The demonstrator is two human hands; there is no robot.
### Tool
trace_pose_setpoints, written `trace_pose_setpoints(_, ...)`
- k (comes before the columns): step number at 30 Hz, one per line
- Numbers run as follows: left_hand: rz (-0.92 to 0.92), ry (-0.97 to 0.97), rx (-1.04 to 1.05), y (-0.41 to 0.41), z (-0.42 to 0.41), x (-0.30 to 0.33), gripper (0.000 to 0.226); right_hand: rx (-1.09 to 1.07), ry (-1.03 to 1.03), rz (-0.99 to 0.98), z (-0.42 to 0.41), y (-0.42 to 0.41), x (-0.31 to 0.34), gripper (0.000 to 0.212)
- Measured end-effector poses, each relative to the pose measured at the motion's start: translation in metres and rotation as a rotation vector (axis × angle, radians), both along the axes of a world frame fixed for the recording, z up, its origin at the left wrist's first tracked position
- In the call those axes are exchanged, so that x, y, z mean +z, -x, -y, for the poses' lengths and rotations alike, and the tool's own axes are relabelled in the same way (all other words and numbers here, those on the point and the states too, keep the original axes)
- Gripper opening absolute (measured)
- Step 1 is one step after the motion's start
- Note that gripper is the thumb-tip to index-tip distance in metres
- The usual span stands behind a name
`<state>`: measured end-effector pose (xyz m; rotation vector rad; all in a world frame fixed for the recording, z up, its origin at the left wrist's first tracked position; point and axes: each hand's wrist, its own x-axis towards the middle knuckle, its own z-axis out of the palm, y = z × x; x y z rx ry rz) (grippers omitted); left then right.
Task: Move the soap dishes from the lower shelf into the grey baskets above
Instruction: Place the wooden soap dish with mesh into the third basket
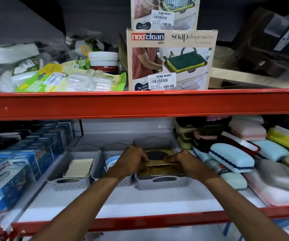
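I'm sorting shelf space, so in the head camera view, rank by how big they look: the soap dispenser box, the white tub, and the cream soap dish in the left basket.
Largest to smallest, as they look:
1. soap dispenser box
2. white tub and cream soap dish: too alike to rank, and they sit at different depths.

1. Front box point(171, 60): "neo:clean", "soap dispensers".
2. Its sticker point(162, 80): "NINE MART", "129.00" (barcode text too small).
3. Rear box point(165, 13) sticker: "NINE MART", "129.00".
4. Both boxes: "Be Clean" badge, partly cut off.
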<state>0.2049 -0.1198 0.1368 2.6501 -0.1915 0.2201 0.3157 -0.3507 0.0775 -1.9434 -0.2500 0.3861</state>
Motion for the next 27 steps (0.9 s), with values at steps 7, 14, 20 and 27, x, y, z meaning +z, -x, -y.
trace_pose_setpoints(7, -0.072, -0.071, 0.052, -0.008, 0.005, -0.006, 0.028, -0.01, -0.042, -0.055, -0.012, 0.023, 0.026, 0.038)
trace_pose_setpoints(14, -0.13, -0.036, 0.078, -0.016, 0.011, -0.01, 0.009, 0.12, 0.291, 0.279, -0.017, 0.034, 0.037, 0.014)
trace_pose_setpoints(20, -0.084, -0.016, 0.012, -0.013, 0.002, -0.012, 0.008, 0.188, 0.642, 0.54, -0.021, 0.039, 0.043, 0.014)
trace_pose_setpoints(27, 0.124, -0.122, 0.113, 0.004, -0.075, 0.006, 0.022, 0.326, 0.571, 0.841, -0.067, 0.054, 0.04, 0.02)
